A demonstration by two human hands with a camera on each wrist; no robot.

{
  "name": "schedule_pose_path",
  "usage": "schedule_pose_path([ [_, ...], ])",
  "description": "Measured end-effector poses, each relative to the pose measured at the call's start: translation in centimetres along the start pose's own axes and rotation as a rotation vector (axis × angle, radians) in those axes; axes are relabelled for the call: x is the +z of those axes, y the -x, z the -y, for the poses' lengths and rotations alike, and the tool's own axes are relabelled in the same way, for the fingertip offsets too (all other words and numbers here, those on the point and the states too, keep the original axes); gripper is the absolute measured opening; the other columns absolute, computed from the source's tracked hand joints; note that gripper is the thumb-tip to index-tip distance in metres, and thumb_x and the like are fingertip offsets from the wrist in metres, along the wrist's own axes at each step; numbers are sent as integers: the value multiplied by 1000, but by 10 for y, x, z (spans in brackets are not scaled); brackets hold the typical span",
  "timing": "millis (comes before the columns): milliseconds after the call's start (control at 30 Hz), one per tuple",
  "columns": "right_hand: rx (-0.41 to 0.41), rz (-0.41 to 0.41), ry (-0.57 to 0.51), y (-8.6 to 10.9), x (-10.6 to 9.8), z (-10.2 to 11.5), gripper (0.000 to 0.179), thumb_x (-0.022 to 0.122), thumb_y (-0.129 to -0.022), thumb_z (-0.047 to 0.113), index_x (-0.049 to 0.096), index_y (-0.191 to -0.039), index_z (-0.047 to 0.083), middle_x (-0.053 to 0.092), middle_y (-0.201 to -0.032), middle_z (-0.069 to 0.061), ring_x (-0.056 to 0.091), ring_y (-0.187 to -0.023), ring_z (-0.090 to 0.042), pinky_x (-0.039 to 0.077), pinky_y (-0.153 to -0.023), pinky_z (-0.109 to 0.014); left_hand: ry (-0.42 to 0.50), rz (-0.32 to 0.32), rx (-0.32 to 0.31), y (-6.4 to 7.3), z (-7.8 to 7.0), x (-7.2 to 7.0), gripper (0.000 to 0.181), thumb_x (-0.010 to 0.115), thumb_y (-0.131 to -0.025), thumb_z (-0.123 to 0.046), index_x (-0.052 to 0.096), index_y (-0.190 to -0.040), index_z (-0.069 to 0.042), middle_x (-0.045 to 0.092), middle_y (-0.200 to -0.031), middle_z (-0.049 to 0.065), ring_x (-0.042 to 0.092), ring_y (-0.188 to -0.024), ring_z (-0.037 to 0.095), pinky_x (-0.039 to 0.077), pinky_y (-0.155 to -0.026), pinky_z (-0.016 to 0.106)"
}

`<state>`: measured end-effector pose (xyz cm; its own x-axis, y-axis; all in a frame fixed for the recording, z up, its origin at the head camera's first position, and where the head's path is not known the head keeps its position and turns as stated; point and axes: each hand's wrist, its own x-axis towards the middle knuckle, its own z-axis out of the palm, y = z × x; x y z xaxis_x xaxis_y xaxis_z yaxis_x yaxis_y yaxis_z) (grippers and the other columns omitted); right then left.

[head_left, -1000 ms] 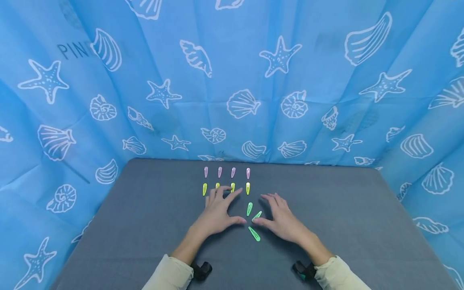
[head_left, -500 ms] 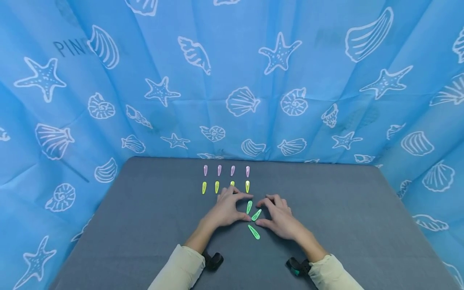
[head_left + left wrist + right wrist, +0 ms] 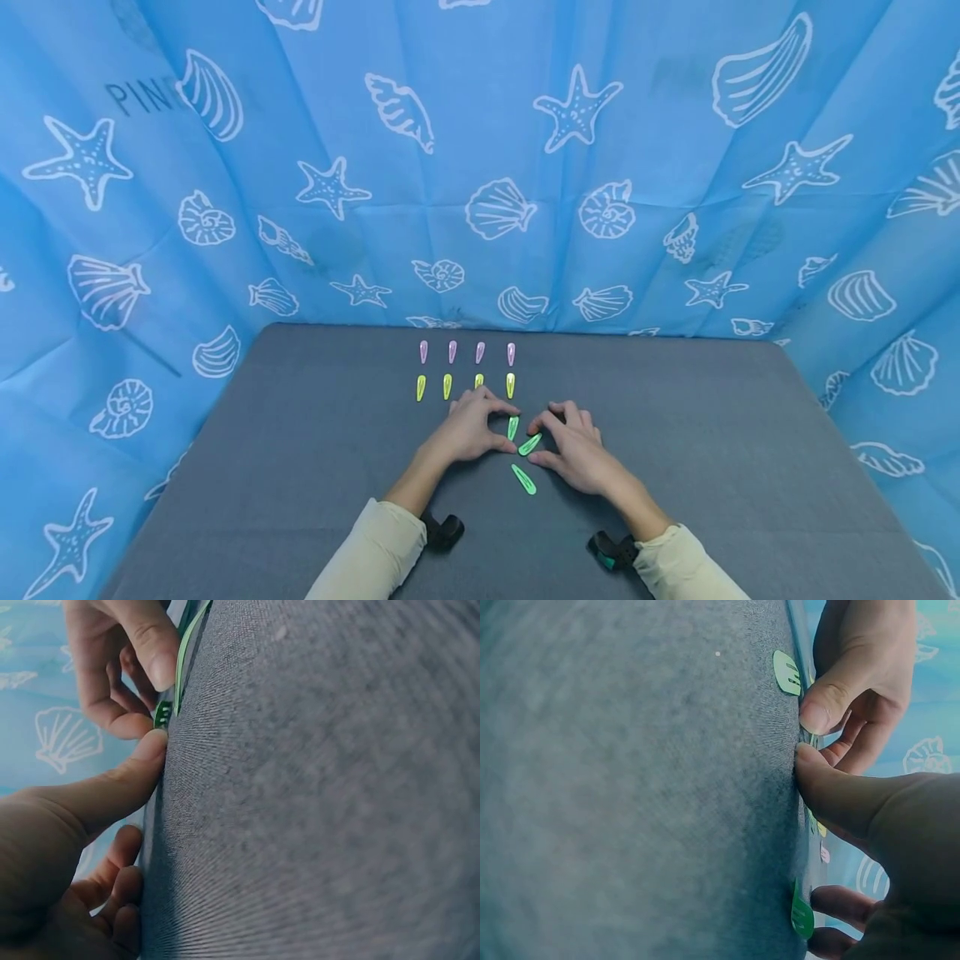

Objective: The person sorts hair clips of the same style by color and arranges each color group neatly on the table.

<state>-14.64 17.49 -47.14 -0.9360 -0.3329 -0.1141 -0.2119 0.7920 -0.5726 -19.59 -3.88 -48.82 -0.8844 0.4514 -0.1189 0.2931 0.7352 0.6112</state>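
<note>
Three green snap hair clips lie close together on the grey table in the head view. My left hand (image 3: 467, 427) has its index finger and thumb at the two ends of the upper green hair clip (image 3: 513, 428). My right hand (image 3: 576, 450) pinches the slanted middle green hair clip (image 3: 529, 444) between curled index finger and thumb; the left thumb is close to its lower end. Nearer the person lies the third green hair clip (image 3: 524, 479), apart from both hands. In the right wrist view, another green hair clip (image 3: 802, 915) shows by the right hand's other fingers, hidden from the head view.
Behind the hands runs a row of yellow hair clips (image 3: 421, 388), one partly covered by the left hand. A row of pink hair clips (image 3: 452, 352) lies beyond it. The grey table (image 3: 675, 433) ends at a blue shell-print curtain (image 3: 420, 208).
Over the second, my left hand moved right and down from above the yellow clips to the upper green clip. My right index finger curled in towards the thumb at the middle clip.
</note>
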Motion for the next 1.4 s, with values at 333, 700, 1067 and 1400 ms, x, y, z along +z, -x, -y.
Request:
schedule_pose_path([
  [333,11,6,-2,0,0,1,24,77,-91,26,64,-112,23,39,-150,-24,36,-137,-48,30,-106,-70,48,-14,12,8,-3,-12,50,91,-76,-35,75,-121,-22,60,-108,-5,52,-103,16,41,-93,40],
  [700,-19,-11,-17,1,2,2,24,76,-92,26,64,-112,23,38,-151,-24,34,-137,-48,30,-105,-69,143,-87,27,40,30,-55,52,90,-77,-27,73,-125,-18,69,-114,-1,59,-96,20,48,-81,34],
  [1067,-25,-20,-10,2,1,0,24,76,-92,25,63,-112,22,38,-151,-24,35,-135,-47,31,-104,-68,83,-128,-119,65,78,-72,48,91,-75,-26,76,-120,-20,70,-105,-4,54,-84,14,45,-74,32],
  [1400,-21,-9,-5,1,0,1,24,75,-93,26,63,-113,23,37,-152,-25,35,-136,-48,30,-106,-69,99,-109,-139,72,100,-78,47,93,-73,-25,77,-117,-23,66,-102,-4,53,-87,15,44,-75,32],
])
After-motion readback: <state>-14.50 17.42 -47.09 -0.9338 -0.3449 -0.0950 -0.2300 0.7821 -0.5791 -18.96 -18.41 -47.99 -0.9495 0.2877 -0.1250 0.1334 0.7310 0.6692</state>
